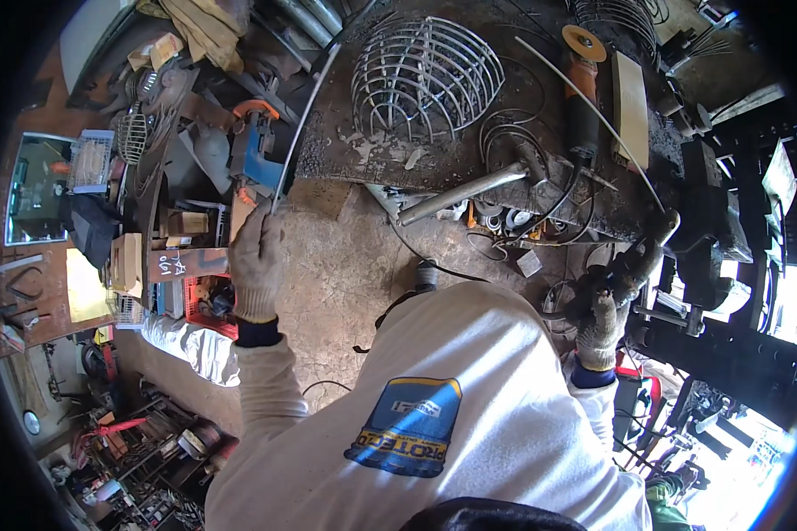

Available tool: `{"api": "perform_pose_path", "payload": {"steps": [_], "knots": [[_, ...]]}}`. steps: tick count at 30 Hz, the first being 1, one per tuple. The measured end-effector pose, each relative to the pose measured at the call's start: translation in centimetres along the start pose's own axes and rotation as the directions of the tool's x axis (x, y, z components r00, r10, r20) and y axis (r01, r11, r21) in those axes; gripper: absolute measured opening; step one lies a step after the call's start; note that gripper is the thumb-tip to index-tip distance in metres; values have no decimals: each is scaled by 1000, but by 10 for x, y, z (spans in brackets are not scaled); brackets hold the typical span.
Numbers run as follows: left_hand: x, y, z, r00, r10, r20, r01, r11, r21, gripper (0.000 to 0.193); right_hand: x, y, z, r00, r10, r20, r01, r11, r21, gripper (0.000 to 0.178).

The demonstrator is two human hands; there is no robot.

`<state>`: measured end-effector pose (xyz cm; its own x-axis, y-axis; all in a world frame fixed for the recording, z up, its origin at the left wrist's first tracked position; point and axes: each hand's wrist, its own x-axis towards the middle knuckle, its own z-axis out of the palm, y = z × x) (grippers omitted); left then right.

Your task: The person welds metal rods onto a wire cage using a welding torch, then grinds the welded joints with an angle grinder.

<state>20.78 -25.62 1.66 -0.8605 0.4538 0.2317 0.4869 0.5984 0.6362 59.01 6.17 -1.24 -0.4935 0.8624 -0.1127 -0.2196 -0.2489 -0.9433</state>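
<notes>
My left hand (257, 257), in a knitted work glove, is closed around the lower end of a thin metal rod (306, 124) that slants up past the bench's left edge. My right hand (600, 334), also gloved, is closed on the grip of a welding electrode holder (629, 270), dark and worn. From its pale head a long thin electrode (593, 113) runs up and left over the bench. Ahead of both hands, a domed cage of welded metal rods (428, 78) rests on the bench, and neither hand touches it. Some right fingers are hidden.
The dark steel bench (328, 159) carries an orange angle grinder (582, 97), a pale board (629, 111) and a pipe-handled hammer (465, 192). A vise (713, 203) stands at the right. Left are a blue tool (255, 149) and cluttered shelving; cables trail below the bench.
</notes>
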Motion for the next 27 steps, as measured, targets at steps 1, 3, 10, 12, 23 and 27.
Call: {"api": "perform_pose_path", "payload": {"steps": [1, 3, 10, 12, 23, 27], "knots": [[-1, 4, -9, 998, 50, 29, -48, 998, -51, 31, 1, 0, -4, 999, 14, 32, -13, 1000, -10, 54], [0, 19, -24, 993, 101, 66, -100, 995, -18, 29, 1, 0, -8, 999, 20, 34, -19, 999, -25, 53], [6, 52, -65, 972, 176, 154, -201, 965, 169, 24, 1, 4, -20, 999, 35, 8, -34, 999, -17, 53], [8, 53, -67, 964, 211, 164, -246, 941, 231, 24, -2, 8, -22, 999, 40, -18, -39, 999, 28, 54], [32, 76, -53, 837, 487, 248, -545, 713, 441, 24, -10, 23, -51, 997, 72, 22, -69, 992, -104, 70], [28, 74, -37, 911, 334, 241, -407, 818, 407, 24, -9, 21, -43, 998, 62, 16, -58, 980, -192, 77]]}}
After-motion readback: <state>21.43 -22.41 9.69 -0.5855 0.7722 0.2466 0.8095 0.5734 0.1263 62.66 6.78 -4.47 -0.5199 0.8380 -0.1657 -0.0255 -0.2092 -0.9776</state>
